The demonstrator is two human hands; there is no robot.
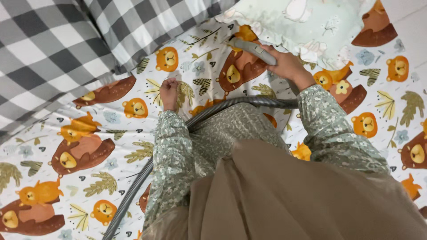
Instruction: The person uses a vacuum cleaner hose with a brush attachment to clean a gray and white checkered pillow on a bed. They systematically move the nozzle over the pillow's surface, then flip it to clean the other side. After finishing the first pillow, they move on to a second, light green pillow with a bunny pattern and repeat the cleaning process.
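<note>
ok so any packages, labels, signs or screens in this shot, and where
None in view. There is only the bear-print bedsheet, a grey checked blanket, a pale green pillow and the grey vacuum hose, whose handle the right hand grips; the left hand rests fisted on the sheet.

You have no packages, labels, signs or screens anywhere in your view.
</note>
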